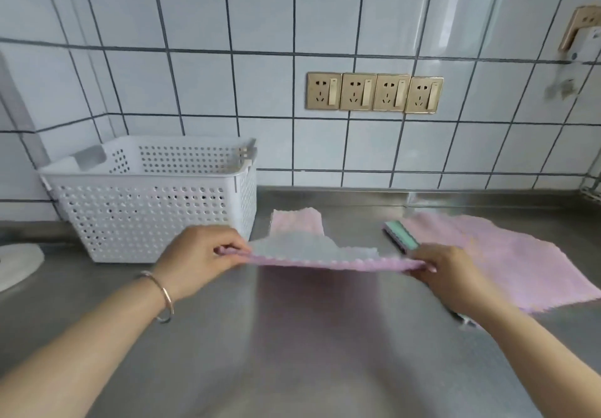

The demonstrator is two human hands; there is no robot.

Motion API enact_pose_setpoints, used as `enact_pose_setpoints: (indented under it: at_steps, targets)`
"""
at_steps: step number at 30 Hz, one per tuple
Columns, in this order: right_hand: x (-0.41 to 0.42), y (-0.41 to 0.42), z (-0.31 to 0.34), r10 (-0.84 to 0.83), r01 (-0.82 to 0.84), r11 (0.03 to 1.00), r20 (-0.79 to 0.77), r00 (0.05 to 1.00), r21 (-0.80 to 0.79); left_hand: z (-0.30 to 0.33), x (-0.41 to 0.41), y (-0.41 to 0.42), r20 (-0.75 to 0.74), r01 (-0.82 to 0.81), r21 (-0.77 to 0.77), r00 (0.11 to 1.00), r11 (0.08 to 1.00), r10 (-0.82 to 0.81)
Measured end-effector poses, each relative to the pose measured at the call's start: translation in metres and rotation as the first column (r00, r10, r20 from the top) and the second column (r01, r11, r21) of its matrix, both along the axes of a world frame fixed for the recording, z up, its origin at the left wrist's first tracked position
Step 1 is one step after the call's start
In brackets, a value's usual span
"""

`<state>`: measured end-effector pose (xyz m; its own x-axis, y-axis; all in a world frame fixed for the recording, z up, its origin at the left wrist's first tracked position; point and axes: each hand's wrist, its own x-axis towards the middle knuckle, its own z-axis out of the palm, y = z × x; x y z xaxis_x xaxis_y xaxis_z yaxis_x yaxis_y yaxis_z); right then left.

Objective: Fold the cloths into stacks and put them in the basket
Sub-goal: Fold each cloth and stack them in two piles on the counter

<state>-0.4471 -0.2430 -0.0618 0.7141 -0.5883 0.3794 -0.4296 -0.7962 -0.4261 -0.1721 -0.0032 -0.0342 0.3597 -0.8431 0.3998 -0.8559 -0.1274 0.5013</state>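
Note:
I hold a pink cloth (325,256) with a pale upper face stretched flat above the steel counter (309,336). My left hand (198,260) pinches its left corner and my right hand (445,274) pinches its right corner. The far end of this cloth hangs down toward the counter behind. A second pink cloth (507,255) lies spread out on the counter at the right. A white perforated basket (153,196) stands at the back left, just beyond my left hand; I cannot see its inside floor.
A small green sponge block (400,235) lies between the two cloths. Part of a round white object (16,264) shows at the left edge. A tiled wall with several gold sockets (374,92) runs behind the counter.

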Motion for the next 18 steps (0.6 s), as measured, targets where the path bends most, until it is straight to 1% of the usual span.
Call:
enact_pose_setpoints:
  at_steps: [1, 3, 6, 9, 12, 14, 16, 18]
  targets:
    - [-0.007, 0.008, -0.016, 0.052, -0.051, 0.998, -0.052, 0.997, 0.025, -0.018, -0.005, 0.012, -0.037, 0.016, 0.055, 0.999, 0.998, -0.014]
    - [-0.016, 0.022, -0.043, 0.082, -0.071, 0.994, -0.145, 0.986, 0.081, -0.049, -0.008, 0.027, -0.087, 0.038, 0.134, 0.996, 0.990, -0.027]
    - [-0.024, 0.038, -0.066, 0.052, -0.017, 0.989, -0.241, 0.969, 0.148, -0.076, -0.013, 0.044, -0.112, 0.047, 0.222, 0.993, 0.974, -0.022]
    - [-0.034, 0.053, -0.071, 0.043, 0.026, 0.977, -0.314, 0.948, 0.211, -0.089, -0.020, 0.056, -0.174, 0.069, 0.287, 0.984, 0.955, -0.019]
    - [-0.043, 0.063, -0.066, 0.045, 0.053, 0.979, -0.453, 0.890, 0.199, -0.086, -0.027, 0.064, -0.215, 0.100, 0.328, 0.976, 0.939, -0.029]
    - [-0.049, 0.068, -0.059, 0.065, 0.072, 0.967, -0.514, 0.855, 0.243, -0.082, -0.030, 0.068, -0.241, 0.124, 0.368, 0.970, 0.922, -0.034]
    - [-0.054, 0.072, -0.050, 0.121, 0.070, 0.954, -0.587, 0.801, 0.292, -0.082, -0.030, 0.074, -0.297, 0.146, 0.386, 0.954, 0.911, -0.028]
    - [-0.058, 0.075, -0.043, 0.196, 0.061, 0.933, -0.642, 0.741, 0.356, -0.082, -0.028, 0.080, -0.397, 0.199, 0.383, 0.917, 0.902, -0.034]
